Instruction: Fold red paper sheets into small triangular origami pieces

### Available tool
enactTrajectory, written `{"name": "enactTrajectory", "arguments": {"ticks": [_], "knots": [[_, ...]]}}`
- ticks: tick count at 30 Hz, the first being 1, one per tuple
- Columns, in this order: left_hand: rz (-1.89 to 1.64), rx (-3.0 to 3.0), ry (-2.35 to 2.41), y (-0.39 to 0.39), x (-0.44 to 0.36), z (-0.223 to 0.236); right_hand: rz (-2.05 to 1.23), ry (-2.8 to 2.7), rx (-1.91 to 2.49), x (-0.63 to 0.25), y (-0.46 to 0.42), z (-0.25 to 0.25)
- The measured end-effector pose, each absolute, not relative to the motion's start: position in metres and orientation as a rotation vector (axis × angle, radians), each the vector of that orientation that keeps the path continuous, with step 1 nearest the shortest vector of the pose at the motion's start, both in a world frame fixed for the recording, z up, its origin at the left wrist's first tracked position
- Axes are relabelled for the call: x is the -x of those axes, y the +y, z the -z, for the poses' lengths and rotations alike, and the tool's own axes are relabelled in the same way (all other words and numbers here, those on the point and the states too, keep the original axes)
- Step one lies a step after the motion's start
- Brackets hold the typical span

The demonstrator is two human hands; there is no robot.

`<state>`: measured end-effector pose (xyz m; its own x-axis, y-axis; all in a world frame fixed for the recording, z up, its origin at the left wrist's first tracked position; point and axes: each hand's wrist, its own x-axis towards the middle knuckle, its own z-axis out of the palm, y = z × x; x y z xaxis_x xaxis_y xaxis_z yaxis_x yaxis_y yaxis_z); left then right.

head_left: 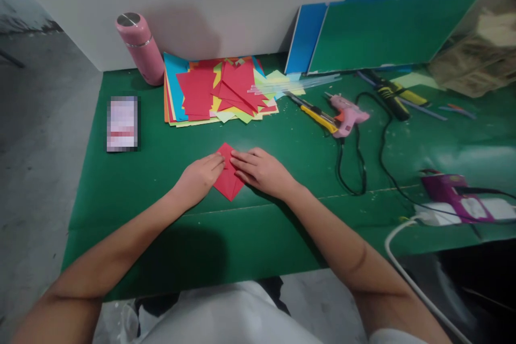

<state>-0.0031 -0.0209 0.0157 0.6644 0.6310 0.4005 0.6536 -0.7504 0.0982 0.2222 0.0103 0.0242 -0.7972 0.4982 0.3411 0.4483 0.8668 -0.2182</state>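
Note:
A red folded sheet of paper (230,185) lies on the green table in front of me, its creased shape like a diamond with one corner toward me. My left hand (203,174) is closed on its left side, fingers pressed together and fingertips over the paper; the thumb is hidden. From the right, my right hand (260,172) rests on the other side of the paper, open, with its fingers stretched out and slightly apart. The fingertips of both hands cover part of the upper folds.
Behind the paper lies a pile of coloured sheets (197,91), with a pink bottle (141,48) and a blurred-out item (122,123) to the left. Rightward are a yellow cutter (318,120), a pink glue gun (349,115) with its cable, and a power strip (439,214).

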Motion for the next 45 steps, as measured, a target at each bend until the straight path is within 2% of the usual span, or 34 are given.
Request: {"name": "enactTrajectory", "arguments": {"ticks": [11,25,45], "knots": [[0.789,2.915,-1.268,-0.014,0.002,-0.030,-0.266,-2.679,0.670,-0.228,0.016,-0.026],[0.528,2.967,-1.432,-0.007,0.008,-0.031,-0.274,-2.670,0.680,-0.229,0.016,-0.027],[0.488,2.855,-1.493,-0.013,-0.002,-0.030,-0.245,-2.653,0.652,-0.228,0.017,-0.026]]}}
